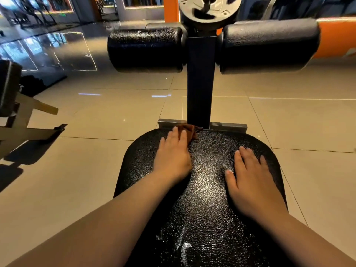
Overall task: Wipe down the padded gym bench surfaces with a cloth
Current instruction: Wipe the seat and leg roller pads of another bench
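- L hand (173,153): palm down, fingers straight, pressing a small rumpled brown cloth (189,132) onto the black textured padded bench seat (202,199); no curl round it, flat press only.
- Cloth sits at the seat's far edge, left of centre, right by the base of the dark upright steel post (200,83); most of it is under the fingers.
- R hand (250,176): flat on the seat's right side, fingers spread & relaxed, holding nothing, well apart from the cloth.
- Wet streak (183,245) on the seat's near part, btwn the forearms.
- Two black padded rollers either side of the post: left one (146,51), right one (269,45).
- Grey round weight plate (210,8) at the post's top.
- Glossy beige tile floor (96,122) around the bench.
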Tool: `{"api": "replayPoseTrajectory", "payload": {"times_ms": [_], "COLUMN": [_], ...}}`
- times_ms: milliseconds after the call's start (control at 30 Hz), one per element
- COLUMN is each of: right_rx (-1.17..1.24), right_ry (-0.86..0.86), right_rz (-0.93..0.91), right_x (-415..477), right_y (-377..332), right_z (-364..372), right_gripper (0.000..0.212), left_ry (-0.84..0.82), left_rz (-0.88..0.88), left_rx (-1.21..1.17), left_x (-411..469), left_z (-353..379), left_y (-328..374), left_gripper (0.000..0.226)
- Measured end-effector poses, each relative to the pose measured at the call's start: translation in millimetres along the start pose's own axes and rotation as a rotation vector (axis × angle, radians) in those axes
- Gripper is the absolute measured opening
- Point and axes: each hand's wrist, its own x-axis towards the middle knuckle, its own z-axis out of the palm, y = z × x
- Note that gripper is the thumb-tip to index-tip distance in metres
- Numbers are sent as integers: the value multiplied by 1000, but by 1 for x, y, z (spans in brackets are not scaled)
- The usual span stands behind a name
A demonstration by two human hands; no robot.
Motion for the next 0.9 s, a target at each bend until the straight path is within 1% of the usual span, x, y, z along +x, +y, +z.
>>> {"api": "replayPoseTrajectory", "payload": {"times_ms": [33, 67, 133, 167, 200, 233, 300, 367, 433, 467, 500, 567, 600, 633, 667, 767, 800, 833, 867, 900], "right_rx": [7, 12, 18, 22, 24, 22, 9, 8, 13, 16, 21, 25, 28, 32, 34, 47, 57, 66, 70, 69], "right_ry": [4, 6, -3, -8, -8, -8, -2, 12, 7, 2, -1, -7, -10, -9, -10, 9, 17, 21, 20, 17], "right_rz": [0, 2, 9, 14, 16, 16, 14, 15, 15, 13, 12, 15, 16, 16, 20, 17, 11, 4, 0, -2], "right_x": [1, 1, 1, 0, 0, 0, 0, -1, -1, 0, 0, -1, -1, -1, -2, -1, -1, -1, -1, -2], "right_y": [-1, -1, -1, -2, -2, -2, -2, -3, -4, -4, -4, -3, -2, -2, -1, -1, -1, -2, -3, -3], "right_z": [0, 0, 1, 1, 1, 1, 0, -1, -2, -2, -2, -1, 0, 0, 2, 1, 1, 0, -1, -1], "right_gripper": [87, 86, 80, 79, 78, 77, 77, 78, 78, 78, 77, 77, 77, 77, 78, 82, 79, 75, 72, 72], "left_ry": [38, 71, 114, 124, 124, 119, 81, 0, -46, -35, -4, 50, 57, 69, 57, 10, -6, 3, 9, 16], "left_rz": [-23, -105, -377, -460, -453, -381, -162, 27, 138, 129, 63, -164, -239, -248, -205, -9, 23, 26, -10, -88], "left_rx": [46, 77, 44, 5, -11, -11, -52, -139, -165, -145, -139, -149, -152, -151, -155, -211, -192, -163, -143, -156], "left_x": [4, 9, 22, 26, 28, 28, 20, 4, -2, 3, 11, 28, 30, 28, 21, -1, -3, 1, 10, 17], "left_z": [0, -1, -4, -4, -4, -1, 5, 7, 5, 3, 4, 4, 3, 2, 4, 7, 7, 7, 6, 4], "left_y": [-8, -15, -22, -18, -8, 5, 34, 50, 43, 33, 22, 9, 12, 22, 36, 62, 61, 54, 45, 38], "left_gripper": [64, 65, 70, 71, 71, 72, 70, 64, 62, 62, 62, 63, 66, 68, 70, 66, 64, 62, 62, 63]}}
